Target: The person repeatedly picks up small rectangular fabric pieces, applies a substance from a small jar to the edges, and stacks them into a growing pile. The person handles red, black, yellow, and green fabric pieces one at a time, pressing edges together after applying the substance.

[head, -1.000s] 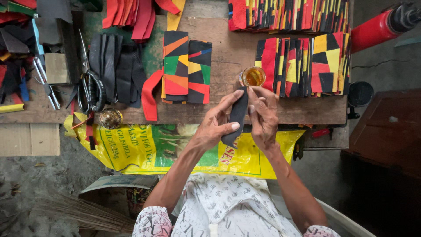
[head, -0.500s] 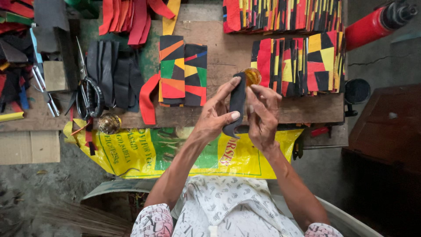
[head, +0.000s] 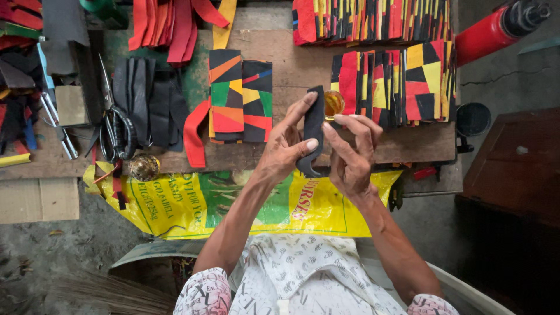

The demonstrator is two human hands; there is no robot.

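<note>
My left hand [head: 286, 144] grips a narrow black strip [head: 313, 129] of leather-like material, held upright above the wooden workbench [head: 280, 64]. My right hand [head: 352, 153] is beside it, fingertips touching the strip's right edge. Just behind the strip's top sits a small open tin of amber glue [head: 333, 104]. A patchwork panel in black, red, orange, green and yellow [head: 240, 104] lies on the bench to the left of my hands.
Stacks of multicoloured patchwork pieces [head: 396, 81] fill the bench's right and back. Black strips [head: 149, 108] and scissors [head: 114, 119] lie at left, red strips [head: 169, 26] behind. A yellow printed sack [head: 192, 198] hangs off the front edge. A red cylinder [head: 496, 29] lies at right.
Both hands with the black strip have shifted slightly up and away from me; the strip stays held in my left hand with my right fingers working along it.
</note>
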